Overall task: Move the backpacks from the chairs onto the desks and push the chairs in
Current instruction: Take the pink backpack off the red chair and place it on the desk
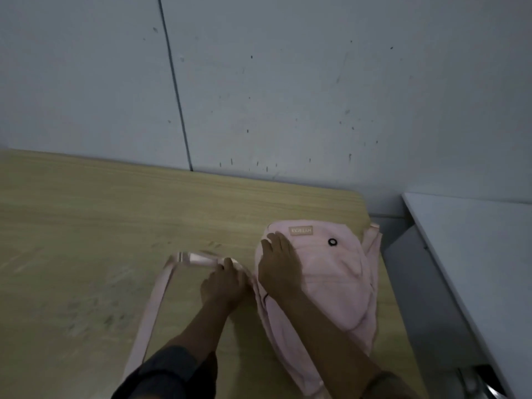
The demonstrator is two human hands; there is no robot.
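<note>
Evidently soft and light, the pink backpack [325,280] lay slumped on the desk [115,226]; left hand [223,283] pinched its strap [198,259], right hand [277,269] pressed flat, fingers spread.

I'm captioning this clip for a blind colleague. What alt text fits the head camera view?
A pink backpack lies flat near the right end of a wooden desk set against a grey wall. The right hand rests flat on the backpack, while the left hand grips one of its pink straps.
</note>
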